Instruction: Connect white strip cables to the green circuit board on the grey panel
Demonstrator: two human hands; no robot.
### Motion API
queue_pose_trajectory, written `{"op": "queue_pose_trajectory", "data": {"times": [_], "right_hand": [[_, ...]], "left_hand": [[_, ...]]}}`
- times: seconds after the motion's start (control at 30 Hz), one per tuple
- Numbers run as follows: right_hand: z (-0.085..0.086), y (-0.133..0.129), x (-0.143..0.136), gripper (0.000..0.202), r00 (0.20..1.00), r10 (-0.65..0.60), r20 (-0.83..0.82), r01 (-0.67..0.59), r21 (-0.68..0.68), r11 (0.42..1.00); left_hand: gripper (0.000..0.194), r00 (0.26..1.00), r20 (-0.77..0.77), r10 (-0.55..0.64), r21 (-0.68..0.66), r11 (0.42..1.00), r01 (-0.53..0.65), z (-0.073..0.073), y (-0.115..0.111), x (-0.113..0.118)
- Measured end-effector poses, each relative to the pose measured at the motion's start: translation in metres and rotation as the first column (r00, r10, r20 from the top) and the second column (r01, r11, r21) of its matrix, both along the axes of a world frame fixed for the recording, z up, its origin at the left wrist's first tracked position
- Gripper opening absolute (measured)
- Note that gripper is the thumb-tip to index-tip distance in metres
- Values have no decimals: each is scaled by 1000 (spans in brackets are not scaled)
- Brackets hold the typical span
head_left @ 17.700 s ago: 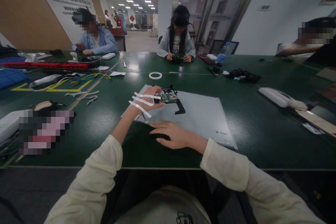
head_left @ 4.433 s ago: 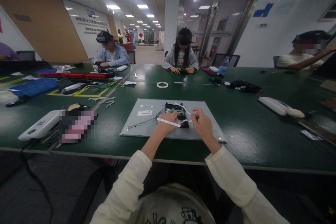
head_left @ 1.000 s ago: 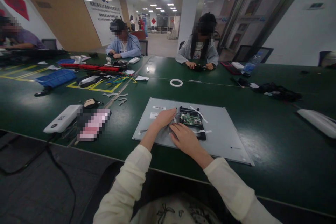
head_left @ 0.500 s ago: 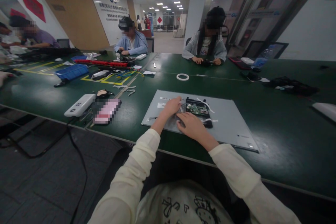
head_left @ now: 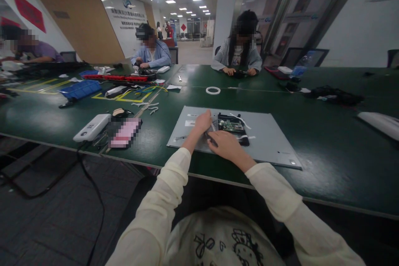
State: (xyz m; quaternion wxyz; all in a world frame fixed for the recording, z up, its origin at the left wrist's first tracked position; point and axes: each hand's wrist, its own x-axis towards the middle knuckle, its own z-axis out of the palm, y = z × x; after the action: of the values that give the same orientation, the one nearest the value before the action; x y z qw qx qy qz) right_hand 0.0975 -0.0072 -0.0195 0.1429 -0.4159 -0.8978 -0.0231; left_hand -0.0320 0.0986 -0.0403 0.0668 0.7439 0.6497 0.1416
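A flat grey panel (head_left: 270,149), like the back of a display, lies on the table before me. On its middle sits a black frame with a green circuit board (head_left: 230,125), and white tape strips (head_left: 243,121) cross it. My left hand (head_left: 203,122) is closed just left of the board, its fingertips by a thin pale strip or cable. My right hand (head_left: 227,144) is bent over the frame's lower left, fingers drawn together near the left hand. Whatever lies between the fingers of either hand is too small to name. A thin cable (head_left: 181,137) rests on the panel's left edge.
Left of the panel are a pink phone (head_left: 125,133), a white power bank (head_left: 92,127) and pale strips (head_left: 153,109). Further back lie a roll of white tape (head_left: 213,90), a wrench (head_left: 179,78) and a blue tray (head_left: 80,89). People sit across the table.
The view has shifted slightly. Both hands stay beside the board, my left hand a little more turned over, with more of the pale strip showing between them.
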Motion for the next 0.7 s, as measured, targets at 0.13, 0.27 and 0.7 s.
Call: {"op": "queue_pose_trajectory", "data": {"times": [0.13,0.27,0.7], "right_hand": [[-1,-1,-2,25,1000,0,28,0,26,1000],[-4,-2,-3,25,999,-14,30,12,49,999],[-3,-8,0,24,995,-81,49,78,71,994]], "left_hand": [[27,1000,-19,2,-12,1000,-2,0,0,2],[30,1000,-28,-1,-13,1000,1,-1,1,5],[31,997,-51,52,-26,998,-54,-1,-2,12]]}}
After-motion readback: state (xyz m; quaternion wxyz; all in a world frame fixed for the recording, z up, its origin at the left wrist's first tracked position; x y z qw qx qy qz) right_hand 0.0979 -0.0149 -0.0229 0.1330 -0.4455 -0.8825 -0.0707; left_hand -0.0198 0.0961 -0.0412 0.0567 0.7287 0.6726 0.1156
